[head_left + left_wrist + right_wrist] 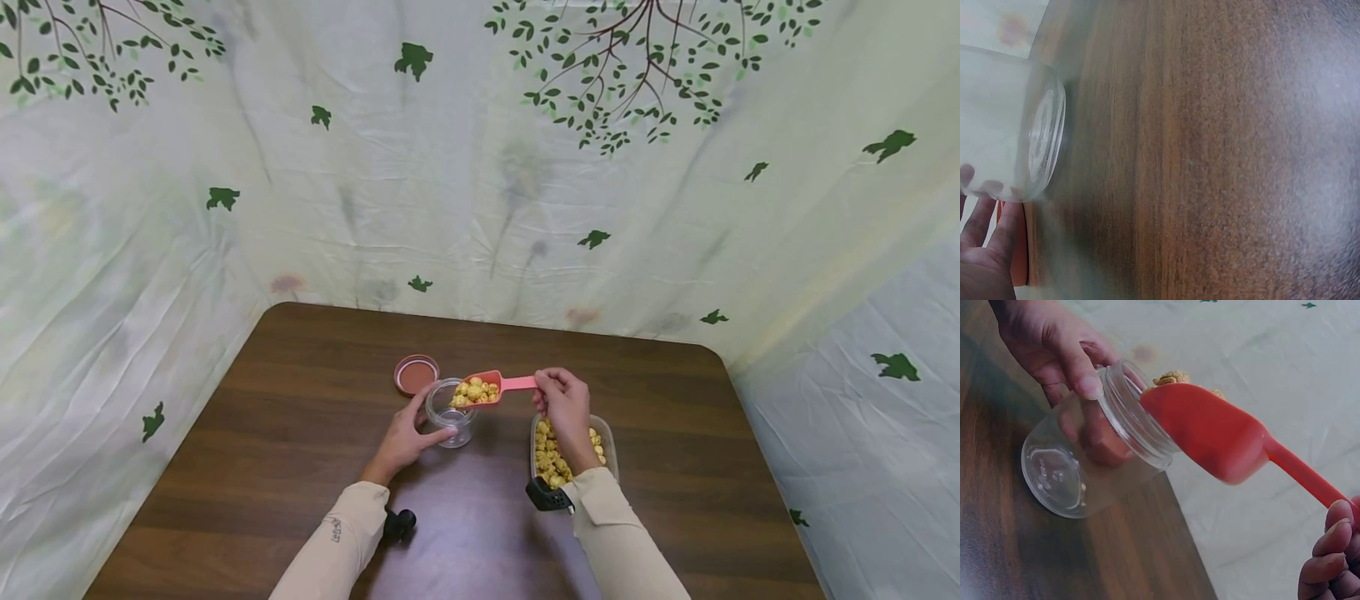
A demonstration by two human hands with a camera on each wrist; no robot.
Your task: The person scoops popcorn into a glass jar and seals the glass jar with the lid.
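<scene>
My left hand (405,439) grips a clear, wide-mouthed jar (456,433) by its side, thumb on the near side and fingers round the far side. Pinched by its handle in my right hand (567,408) is a red scoop (517,383) loaded with yellow popcorn (476,390). The scoop's front lip lies at the jar's mouth, as the right wrist view shows. Inside, the jar (1054,481) looks bare apart from tiny specks. In the left wrist view the jar's base (1044,137) appears close to the table; I cannot tell whether they touch.
A clear tub (612,446) of popcorn (551,457) stands under my right forearm, partly hidden. Behind the jar lies a round red-brown lid (416,376). The brown wooden table (315,392) ends at a leaf-printed cloth (480,208) at the back.
</scene>
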